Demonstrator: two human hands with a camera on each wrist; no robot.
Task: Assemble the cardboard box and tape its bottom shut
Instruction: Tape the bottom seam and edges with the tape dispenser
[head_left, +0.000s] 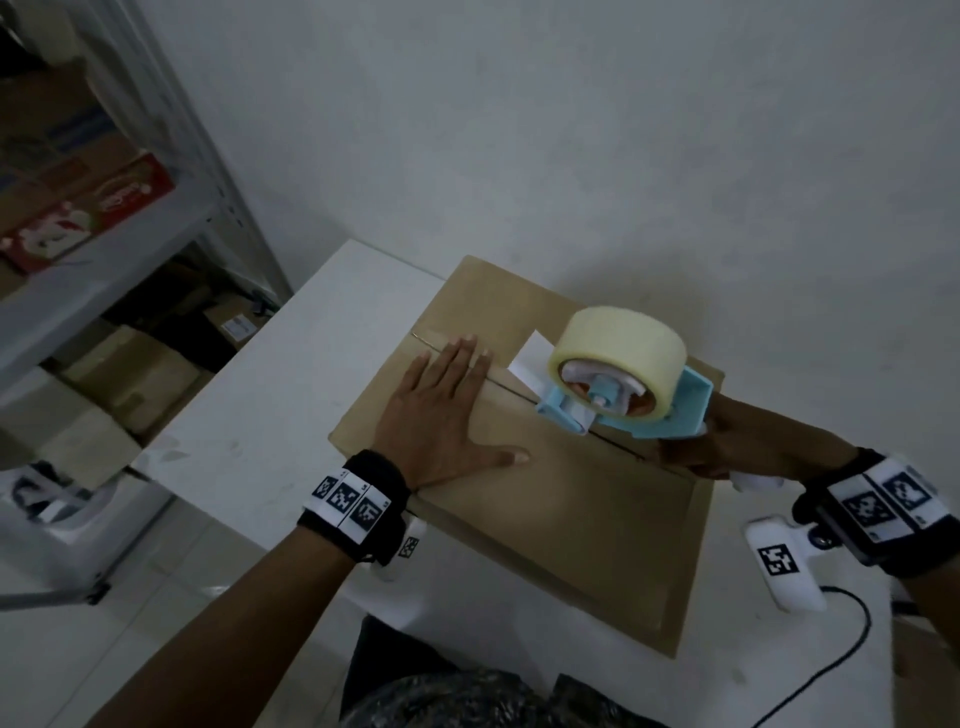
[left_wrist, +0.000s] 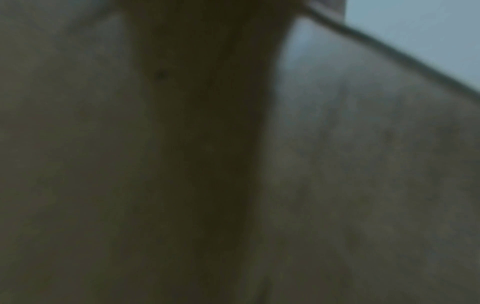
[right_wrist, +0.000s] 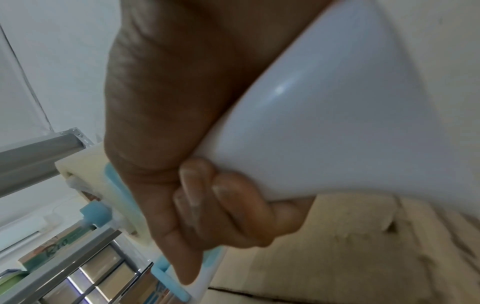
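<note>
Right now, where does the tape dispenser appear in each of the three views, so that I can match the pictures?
Head: the tape dispenser is right of centre, on the cardboard box, held by the right hand.
Left wrist: not in it; the picture is dark and blurred.
Right wrist: its blue frame shows at lower left, behind the hand; the white handle fills the upper right.
Shared landmark: the seam between the box flaps.

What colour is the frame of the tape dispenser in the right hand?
Light blue, with a pale yellowish tape roll on it. The tape dispenser shows best in the head view.
</note>
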